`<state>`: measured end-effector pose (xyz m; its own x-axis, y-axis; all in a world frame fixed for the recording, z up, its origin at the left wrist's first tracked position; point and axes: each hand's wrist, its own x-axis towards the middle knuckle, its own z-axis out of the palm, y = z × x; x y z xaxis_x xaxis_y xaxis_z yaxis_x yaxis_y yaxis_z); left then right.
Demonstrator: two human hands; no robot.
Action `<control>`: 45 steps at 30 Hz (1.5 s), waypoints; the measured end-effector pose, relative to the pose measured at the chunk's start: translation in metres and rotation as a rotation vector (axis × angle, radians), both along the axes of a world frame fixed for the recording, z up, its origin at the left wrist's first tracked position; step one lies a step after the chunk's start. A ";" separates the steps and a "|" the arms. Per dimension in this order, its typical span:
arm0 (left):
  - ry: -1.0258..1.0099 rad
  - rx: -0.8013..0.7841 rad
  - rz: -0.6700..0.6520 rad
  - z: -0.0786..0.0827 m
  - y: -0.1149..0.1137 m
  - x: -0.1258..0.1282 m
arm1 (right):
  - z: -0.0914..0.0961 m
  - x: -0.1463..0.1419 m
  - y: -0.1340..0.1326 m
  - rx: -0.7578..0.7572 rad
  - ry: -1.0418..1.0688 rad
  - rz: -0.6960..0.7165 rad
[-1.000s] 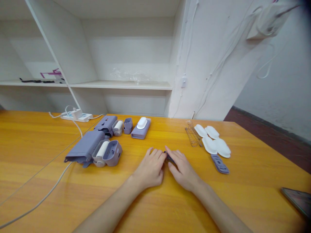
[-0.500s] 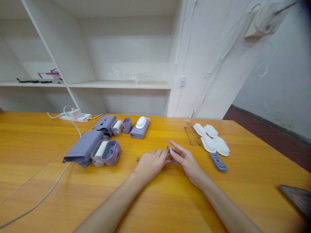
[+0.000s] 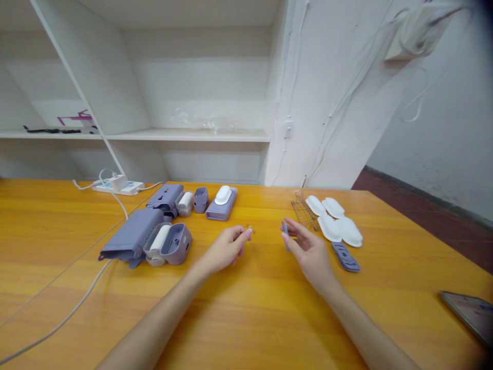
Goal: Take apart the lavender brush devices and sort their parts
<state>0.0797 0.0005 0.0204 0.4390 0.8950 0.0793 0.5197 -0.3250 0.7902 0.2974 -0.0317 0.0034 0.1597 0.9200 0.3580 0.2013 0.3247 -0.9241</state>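
Observation:
My left hand [image 3: 226,248] is raised a little above the orange table [image 3: 246,308], pinching a small metal spring [image 3: 249,228] between thumb and fingertips. My right hand [image 3: 308,249] hovers to its right, thumb and fingers closed on a small purple plastic piece [image 3: 285,229]. The two hands are apart, with a gap of bare table between them. A bundle of wire springs [image 3: 304,211] lies just beyond my right hand.
Purple lint-roller housings [image 3: 148,239] and smaller purple parts [image 3: 200,199] lie at the left centre. White oval caps [image 3: 335,222] and a flat purple piece [image 3: 345,257] lie at the right. A power strip [image 3: 117,185] with cables sits at the back left, a phone [image 3: 470,316] at the right edge.
My hands were together low on the table around the purple piece. They have lifted and moved apart, the left now with a spring, the right with the purple piece.

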 end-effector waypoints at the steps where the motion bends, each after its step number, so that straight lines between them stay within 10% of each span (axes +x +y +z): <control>1: 0.065 0.074 0.035 -0.001 0.001 -0.002 | 0.000 0.005 0.001 -0.009 -0.058 -0.080; 6: 0.576 0.440 0.097 -0.006 -0.007 0.000 | 0.007 0.036 0.001 -0.043 -0.580 -0.478; 12: 0.687 0.510 0.055 -0.009 -0.012 0.007 | 0.021 0.076 0.000 -0.143 -0.814 -0.704; 24: 0.719 0.529 0.044 -0.009 -0.014 0.006 | 0.039 0.082 -0.013 -0.648 -1.261 -0.687; 40: 0.665 0.494 0.050 -0.009 -0.014 0.006 | 0.016 0.104 -0.011 -0.669 -1.271 -0.689; 45: 0.663 0.510 0.066 -0.006 -0.016 0.008 | 0.032 0.087 -0.014 -0.423 -1.344 -0.833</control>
<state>0.0877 -0.0153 0.0142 0.4856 0.8446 0.2254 0.8550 -0.5126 0.0785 0.3845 -0.0459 0.0351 0.4331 0.8072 0.4011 0.8669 -0.4948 0.0599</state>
